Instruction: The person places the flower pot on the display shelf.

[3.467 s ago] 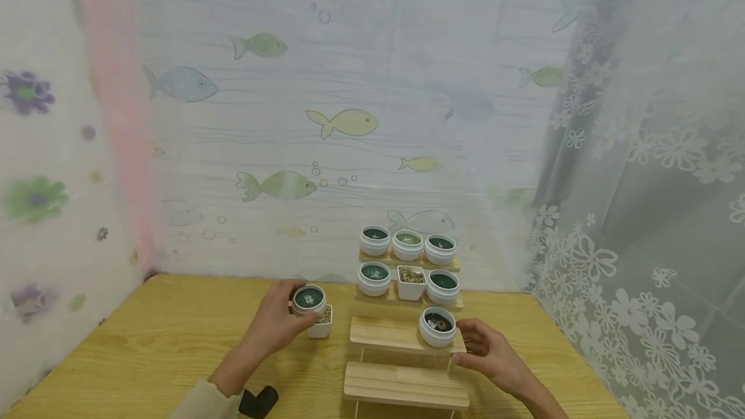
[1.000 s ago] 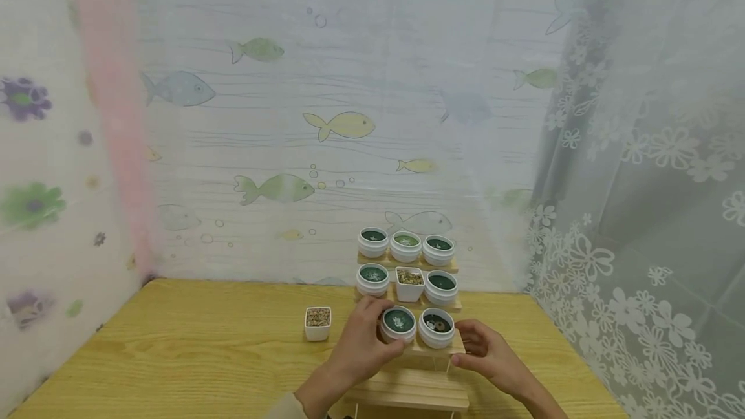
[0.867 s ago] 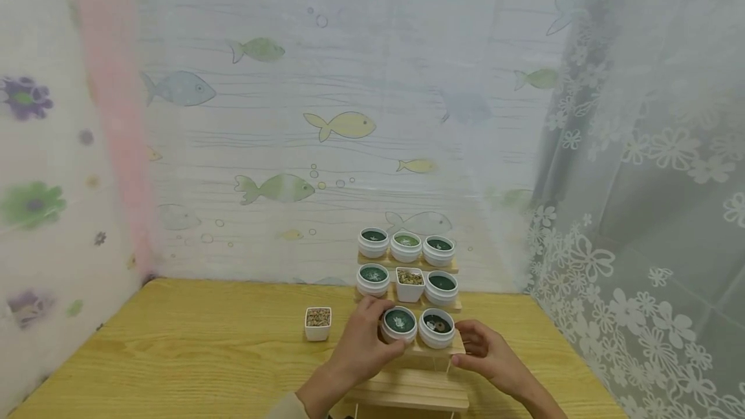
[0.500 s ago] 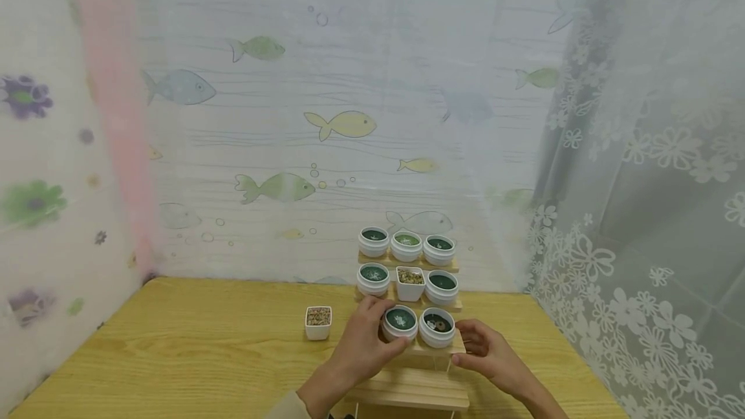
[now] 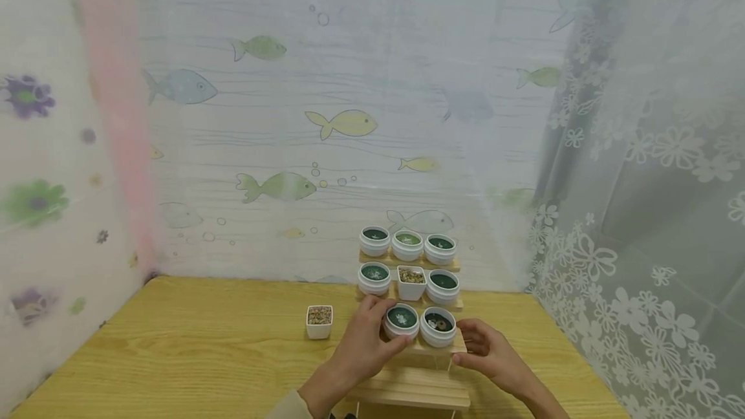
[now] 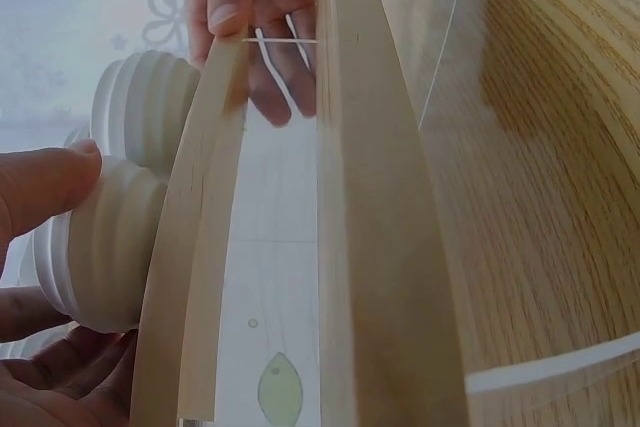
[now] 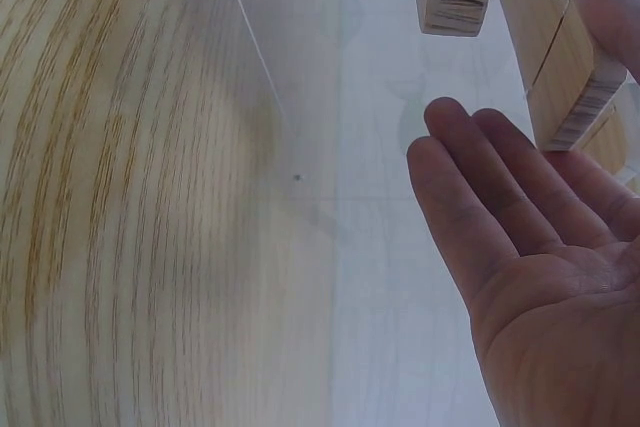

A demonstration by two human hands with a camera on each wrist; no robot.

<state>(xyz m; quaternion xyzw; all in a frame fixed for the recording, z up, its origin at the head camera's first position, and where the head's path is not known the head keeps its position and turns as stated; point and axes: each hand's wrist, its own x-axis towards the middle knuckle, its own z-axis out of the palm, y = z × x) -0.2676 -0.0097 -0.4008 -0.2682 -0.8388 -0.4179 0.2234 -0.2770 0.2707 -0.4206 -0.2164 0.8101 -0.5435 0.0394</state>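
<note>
My left hand (image 5: 363,343) grips a small white round pot (image 5: 402,319) with a dark green top and white pattern. That pot stands on the third step from the back of a wooden stepped stand (image 5: 416,390). Right beside it is another white pot (image 5: 438,327), dark inside with a brown ring shape. In the left wrist view, thumb and fingers lie around the ribbed pot (image 6: 112,237). My right hand (image 5: 491,355) holds the right end of the same step, thumb on one side and index finger on the other; its other fingers (image 7: 500,187) extend below the plank.
Two rows behind carry several white round pots (image 5: 375,279) and a square white cup (image 5: 411,284) of grainy bits. Another square cup (image 5: 319,322) of grains stands on the wooden table (image 5: 204,335) to the left. The front step lies below my left hand. Patterned curtains hang behind.
My left hand has carried the green-topped pot from beside the loose square cup rightward onto the third step. Over the last second it barely moves. My right hand stays at the step's end.
</note>
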